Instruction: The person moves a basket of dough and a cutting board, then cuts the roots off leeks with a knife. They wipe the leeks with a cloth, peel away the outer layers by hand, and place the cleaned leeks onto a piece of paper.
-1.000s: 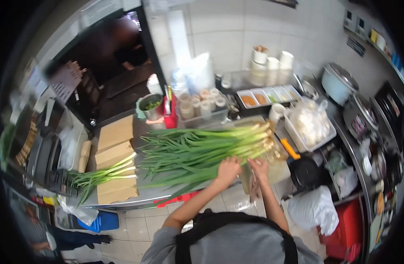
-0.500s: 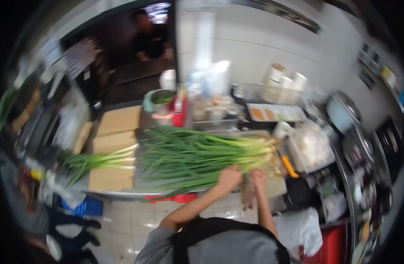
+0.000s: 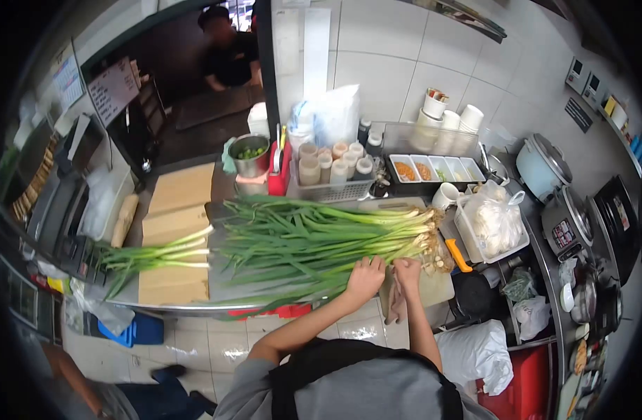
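Note:
A large pile of green onions [image 3: 321, 238] lies across the counter, leaves to the left and roots to the right. My left hand [image 3: 367, 277] is closed on green onion stalks at the pile's front edge. Just right of it, my right hand [image 3: 407, 271] has its fingers pinched together near the stalks; what they hold is too small to make out. A pinkish cloth [image 3: 396, 302] hangs below my right hand. Under the root ends is a cutting board [image 3: 436, 294]. A yellow-orange knife handle [image 3: 459, 256] lies to the right of the roots.
A smaller bunch of green onions [image 3: 160, 257] rests on brown cardboard [image 3: 177, 203] at left. Behind the pile stand a bottle basket [image 3: 335, 189], a topping tray [image 3: 436, 171] and a metal pot [image 3: 251, 164]. One person [image 3: 230, 56] is beyond the opening, another [image 3: 90, 385] at lower left.
The view has shifted slightly and sharpened. Both hands remain at the pile's front edge, close together. The person at lower left has moved lower in the view.

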The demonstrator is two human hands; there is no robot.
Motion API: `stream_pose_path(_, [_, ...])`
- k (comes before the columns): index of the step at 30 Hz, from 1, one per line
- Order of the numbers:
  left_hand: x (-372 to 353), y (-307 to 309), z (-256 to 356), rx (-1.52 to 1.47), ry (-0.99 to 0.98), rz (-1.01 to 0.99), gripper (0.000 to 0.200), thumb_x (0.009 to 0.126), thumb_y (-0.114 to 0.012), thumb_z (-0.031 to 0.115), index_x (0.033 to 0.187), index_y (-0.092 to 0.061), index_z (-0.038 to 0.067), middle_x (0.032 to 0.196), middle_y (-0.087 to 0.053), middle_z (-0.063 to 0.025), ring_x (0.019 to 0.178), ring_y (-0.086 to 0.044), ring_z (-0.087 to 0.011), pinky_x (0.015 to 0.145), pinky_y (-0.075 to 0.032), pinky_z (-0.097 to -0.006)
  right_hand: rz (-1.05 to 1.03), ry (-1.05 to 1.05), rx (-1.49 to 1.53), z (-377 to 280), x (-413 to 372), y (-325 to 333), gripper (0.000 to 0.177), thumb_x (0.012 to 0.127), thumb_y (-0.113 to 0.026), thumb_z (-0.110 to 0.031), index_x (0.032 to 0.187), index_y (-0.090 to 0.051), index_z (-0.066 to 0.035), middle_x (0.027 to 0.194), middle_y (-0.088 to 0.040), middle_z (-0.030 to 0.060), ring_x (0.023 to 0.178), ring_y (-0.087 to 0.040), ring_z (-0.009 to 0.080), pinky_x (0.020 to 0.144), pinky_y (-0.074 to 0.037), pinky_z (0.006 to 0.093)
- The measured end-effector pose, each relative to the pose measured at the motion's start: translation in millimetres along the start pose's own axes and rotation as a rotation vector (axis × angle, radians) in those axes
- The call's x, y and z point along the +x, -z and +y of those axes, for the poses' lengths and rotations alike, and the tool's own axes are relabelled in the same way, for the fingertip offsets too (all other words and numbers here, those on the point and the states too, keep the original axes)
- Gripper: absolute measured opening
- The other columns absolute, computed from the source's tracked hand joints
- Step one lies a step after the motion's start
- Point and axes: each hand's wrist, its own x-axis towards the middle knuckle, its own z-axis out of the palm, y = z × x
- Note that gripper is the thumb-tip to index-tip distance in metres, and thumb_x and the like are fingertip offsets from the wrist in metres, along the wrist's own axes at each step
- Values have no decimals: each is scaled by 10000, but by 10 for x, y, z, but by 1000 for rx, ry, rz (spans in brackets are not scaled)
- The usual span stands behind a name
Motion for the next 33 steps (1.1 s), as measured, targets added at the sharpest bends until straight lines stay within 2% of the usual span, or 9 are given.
stream_pose_path(4, [56,-71,-3,10,-5,-73,147,706,-564,126,844,-559,75,782,-534,-48,709,-576,-196,565,-471,-305,25,3,-64,-56,43,-35,204,695,-590,-148,635,-614,46,534,-573,71,483,-497,118,463,-399,285])
stream_pose_path(7, [65,-178,-43,50,22,-90,165,709,-573,146,860,-565,79,789,-545,-56,700,-592,-210,544,-492,-333,81,102,-124,-20,81,-48,198,674,-602,-152,664,-615,45,540,-568,118,491,-501,147,484,-415,315])
stream_pose_path(9, [96,-254,-113,-11,44,-145,218,687,-604,167,885,-577,79,813,-560,-78,693,-604,-233,542,-502,-354,102,175,-117,8,81,-61,213,667,-615,-171,701,-615,40,578,-572,167,514,-537,207,518,-434,347])
stream_pose_path(10, [113,-257,-206,-84,61,-198,257,671,-626,180,904,-585,79,831,-570,-94,692,-611,-249,544,-507,-367,160,224,-223,-21,52,-52,236,685,-617,-195,719,-613,39,618,-584,189,546,-567,271,547,-443,373])
stream_pose_path(11, [177,-73,-263,-134,98,-287,318,655,-666,197,940,-595,75,851,-578,-122,696,-616,-282,559,-512,-382,116,135,-415,28,78,-6,227,697,-621,-207,735,-624,17,665,-598,209,601,-588,341,581,-458,399])
stream_pose_path(13, [235,177,-422,-334,142,-326,345,710,-669,214,1013,-591,68,871,-584,-159,737,-610,-342,632,-501,-430,187,78,-470,-27,56,85,197,702,-628,-199,756,-635,-10,692,-608,212,661,-604,364,622,-472,423])
stream_pose_path(15, [255,325,-560,-368,159,-346,355,725,-671,239,1037,-616,78,910,-604,-168,792,-614,-356,657,-497,-446,167,-37,-479,-180,28,244,186,706,-632,-205,781,-647,-35,724,-618,209,723,-617,369,652,-480,437])
stream_pose_path(21, [136,512,-875,-519,109,-488,373,701,-687,244,1033,-652,76,944,-611,-150,856,-594,-350,733,-465,-428,205,-73,-611,73,148,470,232,721,-618,-233,819,-658,-27,762,-638,220,756,-631,370,682,-501,445])
stream_pose_path(33, [83,882,-1188,-533,40,-654,387,691,-685,238,1050,-653,95,890,-610,-135,827,-592,-340,722,-453,-407,194,-103,-793,69,207,437,227,717,-598,-199,811,-661,-2,796,-643,222,764,-641,369,694,-512,438])
